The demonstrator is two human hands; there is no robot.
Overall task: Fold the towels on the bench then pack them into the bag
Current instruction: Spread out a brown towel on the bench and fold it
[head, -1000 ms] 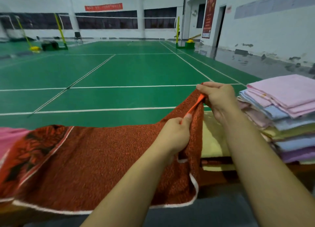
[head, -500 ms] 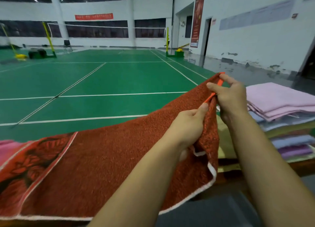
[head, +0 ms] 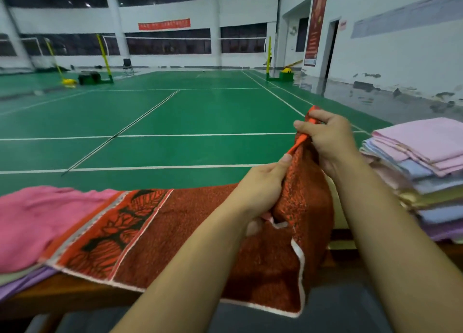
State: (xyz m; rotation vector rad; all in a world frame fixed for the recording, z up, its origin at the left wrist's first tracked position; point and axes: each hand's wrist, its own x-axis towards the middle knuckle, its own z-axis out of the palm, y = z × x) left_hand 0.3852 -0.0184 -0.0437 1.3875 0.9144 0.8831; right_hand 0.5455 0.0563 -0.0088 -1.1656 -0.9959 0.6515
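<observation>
Head view: left hand (head: 260,190) and right hand (head: 328,140) both pinch the rust towel (head: 200,232) edge.

Place: indoor badminton hall.
Floor: green court (head: 190,112) with white lines, beyond the gripping hands.
Nets: yellow posts (head: 103,54) far behind.
Walls: red banner (head: 164,24).

Rust-red towel (head: 200,232) with white trim and an orange-black leaf band near its left end, spread along the desk (head: 75,292), front edge hanging over. Its right end is lifted and bunched, orange edge pinched up. Pink towel (head: 32,222) lies crumpled at left, over purple cloth (head: 15,286). Folded stack (head: 431,177) at right: pink, blue, yellow, purple, lying flat.
</observation>
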